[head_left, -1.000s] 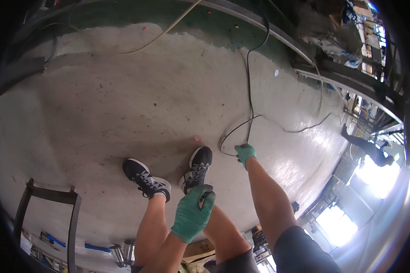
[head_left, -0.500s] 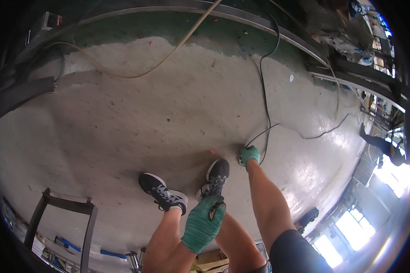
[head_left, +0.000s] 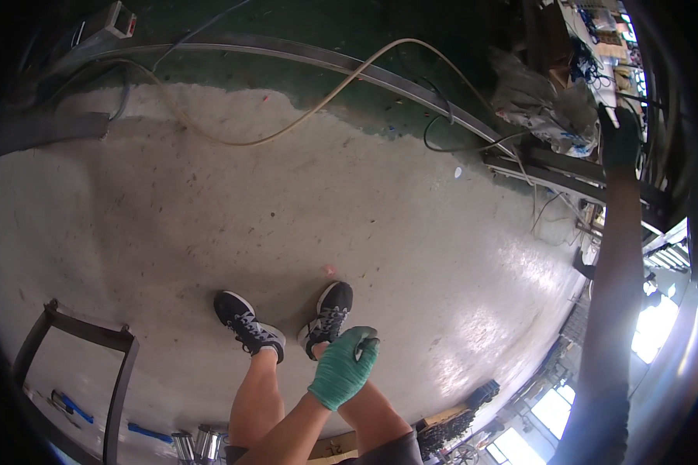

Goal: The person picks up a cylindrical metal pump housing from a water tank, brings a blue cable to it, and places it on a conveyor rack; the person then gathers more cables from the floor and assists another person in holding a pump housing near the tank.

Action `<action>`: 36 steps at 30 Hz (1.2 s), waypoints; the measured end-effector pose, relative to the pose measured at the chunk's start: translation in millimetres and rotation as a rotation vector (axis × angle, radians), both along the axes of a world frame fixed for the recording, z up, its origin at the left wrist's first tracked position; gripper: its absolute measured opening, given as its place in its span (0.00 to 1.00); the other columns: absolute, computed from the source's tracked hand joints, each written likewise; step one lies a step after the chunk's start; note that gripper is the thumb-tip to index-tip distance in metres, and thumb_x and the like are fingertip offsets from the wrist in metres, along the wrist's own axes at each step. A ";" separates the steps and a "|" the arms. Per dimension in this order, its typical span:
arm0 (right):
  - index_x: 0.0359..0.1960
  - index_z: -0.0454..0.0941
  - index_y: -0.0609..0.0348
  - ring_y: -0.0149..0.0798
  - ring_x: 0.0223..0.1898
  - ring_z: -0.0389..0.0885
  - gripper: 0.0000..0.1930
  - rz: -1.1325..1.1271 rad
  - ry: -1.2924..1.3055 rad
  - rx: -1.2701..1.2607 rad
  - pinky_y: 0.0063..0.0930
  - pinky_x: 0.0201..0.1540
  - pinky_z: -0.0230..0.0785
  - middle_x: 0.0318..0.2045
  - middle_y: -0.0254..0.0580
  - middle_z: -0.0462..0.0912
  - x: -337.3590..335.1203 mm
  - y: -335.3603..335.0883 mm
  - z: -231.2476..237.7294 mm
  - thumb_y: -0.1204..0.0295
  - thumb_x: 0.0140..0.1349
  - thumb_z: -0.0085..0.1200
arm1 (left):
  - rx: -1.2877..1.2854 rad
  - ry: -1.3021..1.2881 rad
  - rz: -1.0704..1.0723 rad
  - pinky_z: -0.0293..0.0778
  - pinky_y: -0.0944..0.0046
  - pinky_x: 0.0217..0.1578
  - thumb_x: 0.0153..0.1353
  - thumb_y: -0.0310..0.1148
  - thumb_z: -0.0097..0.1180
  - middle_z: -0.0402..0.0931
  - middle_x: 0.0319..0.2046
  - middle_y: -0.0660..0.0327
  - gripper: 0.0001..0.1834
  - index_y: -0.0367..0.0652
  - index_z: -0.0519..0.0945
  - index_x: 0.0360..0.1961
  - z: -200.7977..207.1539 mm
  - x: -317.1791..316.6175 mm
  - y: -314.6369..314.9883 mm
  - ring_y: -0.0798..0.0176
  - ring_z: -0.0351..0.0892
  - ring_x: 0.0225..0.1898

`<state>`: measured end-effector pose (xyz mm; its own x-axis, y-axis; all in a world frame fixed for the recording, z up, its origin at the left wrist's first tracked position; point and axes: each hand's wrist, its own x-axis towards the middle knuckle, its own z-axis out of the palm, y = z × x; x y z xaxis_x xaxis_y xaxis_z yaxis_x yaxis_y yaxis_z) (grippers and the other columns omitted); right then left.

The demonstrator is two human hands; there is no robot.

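My left hand (head_left: 343, 370), in a green knit glove with dark fingertips, is held above my legs. Its fingers are curled in with the thumb against them; whatever they may hold is hidden. My right hand (head_left: 620, 141) is stretched far out to the upper right, dark in shadow beside a cluttered bench. Its fingers are too dark to make out. A whitish strip (head_left: 613, 116) shows at its fingertips. Left of it lies a crumpled plastic bag (head_left: 547, 108) on the metal frame. A black cable (head_left: 461, 149) loops over the floor and runs toward that bag.
A beige hose (head_left: 287, 133) curves across a metal rail (head_left: 302, 51). A dark metal frame (head_left: 93, 332) stands at lower left, near blue-handled tools (head_left: 149, 432) and shiny metal cylinders (head_left: 208, 443). My shoes (head_left: 248, 324) are on the grey floor (head_left: 233, 201).
My right hand has swung from near my foot, where it held the black cable, up to the bench at far right. The cable has shifted off the mid floor. My left hand stays curled.
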<state>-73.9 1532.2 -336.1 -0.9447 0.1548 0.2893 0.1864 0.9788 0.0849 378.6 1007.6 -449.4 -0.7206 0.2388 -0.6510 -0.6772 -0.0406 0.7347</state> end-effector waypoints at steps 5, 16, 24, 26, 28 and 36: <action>0.53 0.77 0.59 0.45 0.45 0.83 0.16 0.108 -0.300 -1.009 0.35 0.50 0.76 0.47 0.47 0.82 37.7 -211.1 -91.1 0.65 0.67 0.55 | -0.021 -0.044 0.087 0.74 0.68 0.33 0.65 0.26 0.60 0.80 0.33 0.62 0.08 0.41 0.81 0.45 8.4 -10.4 -3.6 0.68 0.76 0.31; 0.66 0.63 0.47 0.57 0.48 0.81 0.31 -0.660 -0.768 -2.088 0.49 0.46 0.80 0.55 0.54 0.76 132.9 -541.7 -290.3 0.53 0.66 0.61 | -0.150 0.017 0.127 0.76 0.64 0.34 0.64 0.27 0.61 0.81 0.32 0.59 0.10 0.41 0.80 0.46 -5.2 -20.0 -31.5 0.61 0.80 0.32; 0.44 0.79 0.61 0.46 0.37 0.84 0.13 -0.121 -0.925 -2.324 0.37 0.41 0.82 0.36 0.44 0.84 -9.0 -555.7 -185.7 0.64 0.72 0.50 | -0.030 0.019 0.247 0.75 0.69 0.36 0.64 0.25 0.61 0.82 0.35 0.60 0.11 0.38 0.80 0.47 5.4 -29.2 -26.4 0.67 0.81 0.34; 0.44 0.79 0.60 0.44 0.36 0.84 0.13 -0.048 -0.858 -2.151 0.35 0.38 0.82 0.36 0.43 0.85 -24.5 -559.4 -180.4 0.63 0.71 0.50 | -0.040 0.027 0.253 0.75 0.69 0.36 0.63 0.25 0.61 0.82 0.35 0.60 0.11 0.38 0.80 0.47 6.1 -34.0 -28.0 0.67 0.81 0.35; 0.43 0.80 0.60 0.44 0.37 0.85 0.13 -0.105 -0.765 -1.976 0.33 0.37 0.81 0.36 0.44 0.85 -52.0 -550.2 -200.8 0.62 0.71 0.51 | -0.031 0.016 0.244 0.76 0.69 0.36 0.63 0.25 0.61 0.82 0.36 0.60 0.10 0.38 0.80 0.46 7.7 -37.1 -27.0 0.66 0.82 0.35; 0.60 0.72 0.56 0.49 0.61 0.74 0.19 -0.237 -0.494 -2.166 0.39 0.63 0.67 0.60 0.50 0.77 -29.1 -533.1 -213.4 0.60 0.74 0.43 | -0.075 0.022 0.253 0.77 0.67 0.37 0.63 0.25 0.62 0.82 0.36 0.57 0.11 0.37 0.79 0.47 8.4 -34.6 -42.4 0.63 0.82 0.35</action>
<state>-103.0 999.1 -549.6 -0.7886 -0.0992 -0.6069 0.5883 -0.4088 -0.6977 344.0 965.2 -441.0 -0.7657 0.0006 -0.6432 -0.6358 -0.1516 0.7568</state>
